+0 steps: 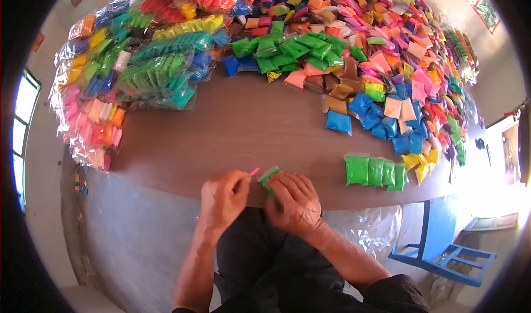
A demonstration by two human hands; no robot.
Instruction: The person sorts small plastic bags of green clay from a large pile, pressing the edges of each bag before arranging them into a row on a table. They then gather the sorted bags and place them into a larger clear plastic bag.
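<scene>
My left hand (225, 198) is closed around a thin pink stick (254, 172), whose tip points toward the other hand. Just right of it, my right hand (294, 202) grips a small green packet (268, 176) at the table's front edge. The packet's upper part shows; the fingers cover the rest. A row of several green packets (375, 172) lies overlapping to the right, near the same edge.
The brown table (221, 130) carries a large heap of coloured packets (381, 53) at the back and right. Bagged bundles (155, 72) are piled at the left. A blue chair (442, 241) stands at the right, beside clear plastic (376, 230) below the table edge.
</scene>
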